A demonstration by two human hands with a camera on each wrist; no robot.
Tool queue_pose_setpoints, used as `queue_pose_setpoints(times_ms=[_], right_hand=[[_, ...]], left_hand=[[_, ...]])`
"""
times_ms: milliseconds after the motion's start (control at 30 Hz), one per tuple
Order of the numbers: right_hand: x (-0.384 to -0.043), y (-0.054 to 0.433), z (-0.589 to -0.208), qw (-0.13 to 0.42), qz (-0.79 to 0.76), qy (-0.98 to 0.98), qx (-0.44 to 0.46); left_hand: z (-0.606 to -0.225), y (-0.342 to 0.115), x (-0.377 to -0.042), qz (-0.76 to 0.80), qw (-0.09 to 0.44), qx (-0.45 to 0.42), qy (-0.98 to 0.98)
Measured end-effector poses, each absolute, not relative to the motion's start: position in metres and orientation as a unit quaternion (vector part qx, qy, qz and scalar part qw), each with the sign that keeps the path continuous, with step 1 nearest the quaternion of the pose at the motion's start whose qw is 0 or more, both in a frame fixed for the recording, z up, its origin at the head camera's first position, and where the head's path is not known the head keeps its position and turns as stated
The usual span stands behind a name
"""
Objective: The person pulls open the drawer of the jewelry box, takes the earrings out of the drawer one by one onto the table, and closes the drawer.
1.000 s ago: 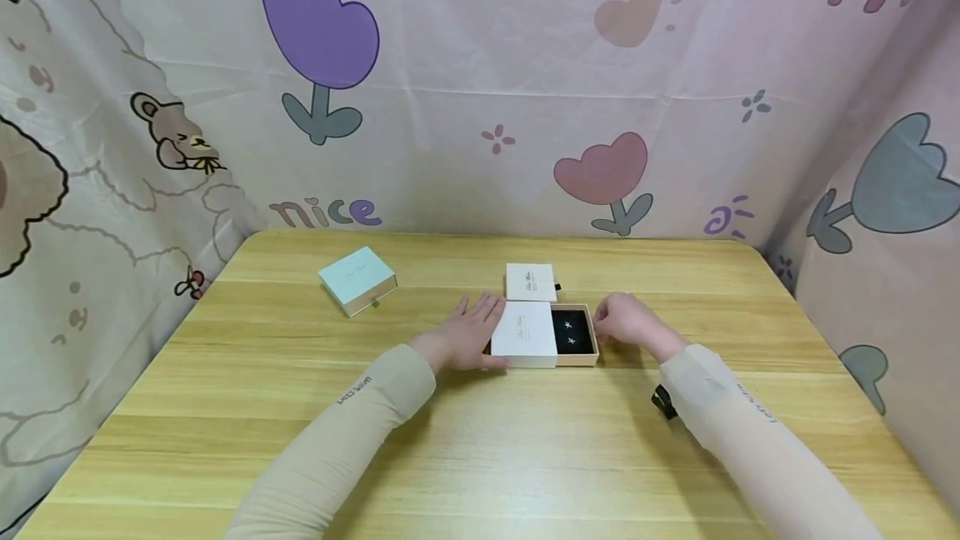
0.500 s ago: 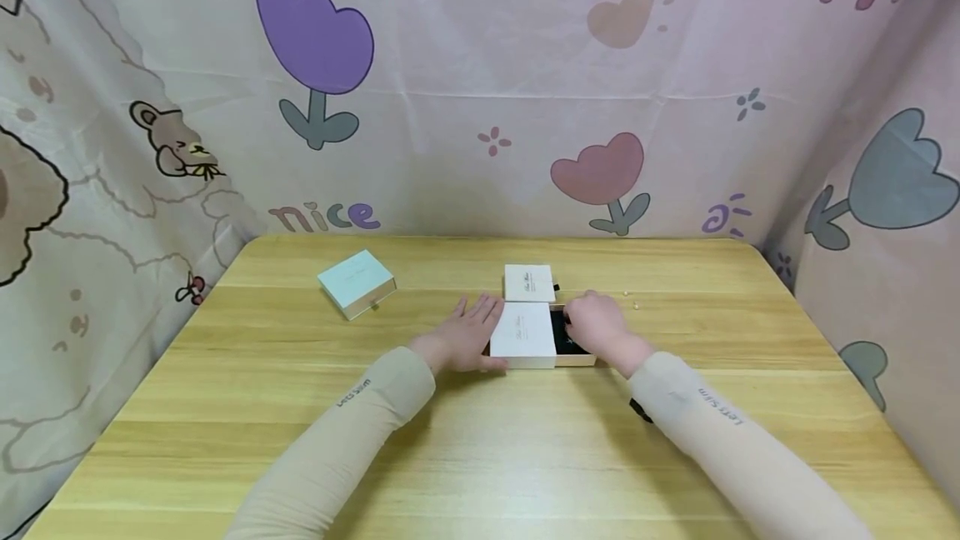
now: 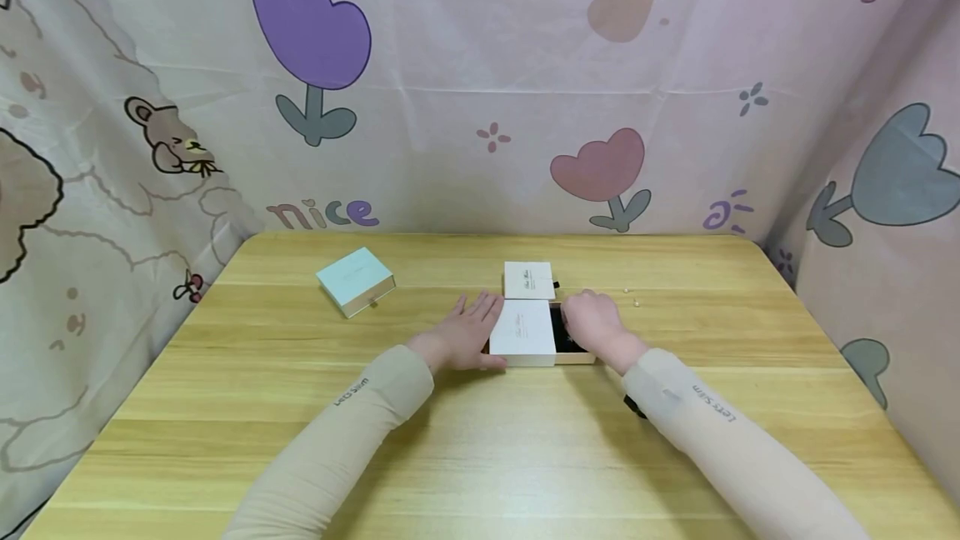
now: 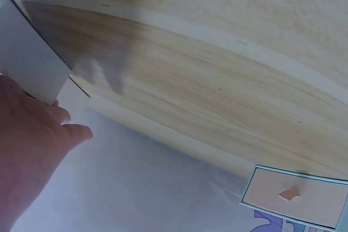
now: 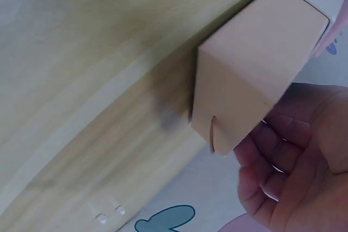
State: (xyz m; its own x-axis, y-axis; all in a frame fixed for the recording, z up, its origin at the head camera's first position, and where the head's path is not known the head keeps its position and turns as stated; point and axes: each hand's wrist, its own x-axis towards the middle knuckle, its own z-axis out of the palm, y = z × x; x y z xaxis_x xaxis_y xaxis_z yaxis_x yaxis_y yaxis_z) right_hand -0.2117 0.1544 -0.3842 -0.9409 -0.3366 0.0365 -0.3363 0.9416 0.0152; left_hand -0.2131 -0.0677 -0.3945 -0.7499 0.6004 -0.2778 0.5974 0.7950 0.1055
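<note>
My left hand (image 3: 467, 335) lies with straight fingers against the left side of a white slide-out box (image 3: 522, 332); the left wrist view shows its fingertips beside the white boxes. Out of the box's right end sticks a cream drawer (image 3: 576, 359) with a black pad (image 3: 559, 332), where a small silver star earring (image 3: 570, 340) partly shows. My right hand (image 3: 596, 323) is over this drawer, fingers bent down into it. In the right wrist view, the fingers (image 5: 261, 161) curl behind the drawer wall (image 5: 228, 110), which has a ribbon tab (image 5: 212, 134); I cannot tell what they pinch.
A smaller white box (image 3: 528, 281) with a black tab stands right behind the open one. Two tiny earrings (image 3: 637, 302) lie on the wooden table (image 3: 487, 457) right of my right hand. A pale blue box (image 3: 356, 282) sits at the back left. A printed curtain hangs behind.
My right hand has moved left from beside the drawer's end to over its black pad, uncovering the two tiny earrings on the table. The left hand has stayed in place.
</note>
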Motion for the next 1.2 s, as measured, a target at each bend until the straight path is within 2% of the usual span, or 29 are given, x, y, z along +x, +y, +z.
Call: queue_pose_setpoints(times_ms=[233, 500, 767, 1000, 1200], right_hand=[[-0.215, 0.16, -0.376, -0.035, 0.085, -0.982, 0.166], [-0.224, 0.18, -0.36, -0.003, 0.132, -0.982, 0.137], [-0.235, 0.22, -0.356, -0.017, 0.166, -0.984, 0.066], [-0.247, 0.259, -0.368, -0.022, 0.128, -0.992, 0.01], [-0.252, 0.281, -0.381, -0.049, 0.063, -0.997, -0.012]], left_hand=[[-0.395, -0.069, -0.213, -0.001, 0.148, 0.32, 0.936], [-0.396, -0.071, -0.213, -0.003, 0.147, 0.317, 0.937], [-0.396, -0.072, -0.212, -0.004, 0.148, 0.312, 0.938], [-0.396, -0.068, -0.213, -0.003, 0.15, 0.316, 0.937], [-0.396, -0.068, -0.214, -0.003, 0.156, 0.316, 0.936]])
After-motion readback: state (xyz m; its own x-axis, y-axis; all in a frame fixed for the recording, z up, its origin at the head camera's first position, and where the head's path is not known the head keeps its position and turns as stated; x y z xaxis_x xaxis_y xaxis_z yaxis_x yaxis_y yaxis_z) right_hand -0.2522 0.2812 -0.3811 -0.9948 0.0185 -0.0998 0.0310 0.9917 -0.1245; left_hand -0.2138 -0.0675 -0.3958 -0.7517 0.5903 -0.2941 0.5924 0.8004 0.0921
